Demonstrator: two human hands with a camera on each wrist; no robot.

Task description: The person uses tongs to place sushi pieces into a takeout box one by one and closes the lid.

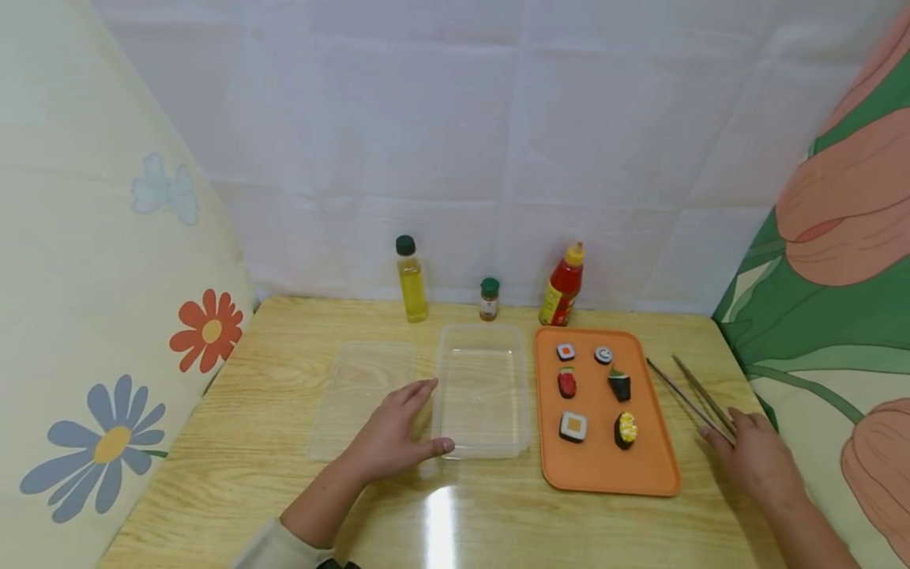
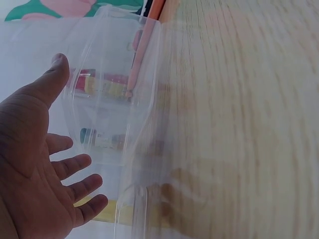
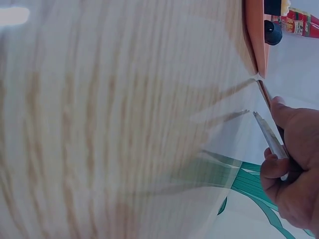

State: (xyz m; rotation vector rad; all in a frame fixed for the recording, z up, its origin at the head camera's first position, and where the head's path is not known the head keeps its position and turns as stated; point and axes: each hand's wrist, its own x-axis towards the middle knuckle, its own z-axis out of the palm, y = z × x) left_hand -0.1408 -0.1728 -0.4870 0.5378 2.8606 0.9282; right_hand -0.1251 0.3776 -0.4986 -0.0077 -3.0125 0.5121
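My left hand (image 1: 407, 420) lies open on the wooden table, fingers over the edge of a flat clear lid (image 1: 355, 379) and thumb against the near left corner of a clear plastic container (image 1: 483, 332). In the left wrist view, the open left hand (image 2: 45, 164) is beside the container wall (image 2: 114, 99). My right hand (image 1: 739, 438) holds the near ends of two metal chopsticks (image 1: 686, 391) lying right of an orange tray (image 1: 604, 478). In the right wrist view, the right hand (image 3: 289, 149) pinches a chopstick (image 3: 266, 130) between thumb and curled finger. Several sushi pieces (image 1: 573, 427) sit on the tray.
Along the back wall stand an oil bottle (image 1: 411, 280), a small spice jar (image 1: 488, 299) and a red sauce bottle (image 1: 563, 286). Flowered cloth borders the table on the left (image 1: 107, 316) and right (image 1: 839, 300). White cloth hangs behind.
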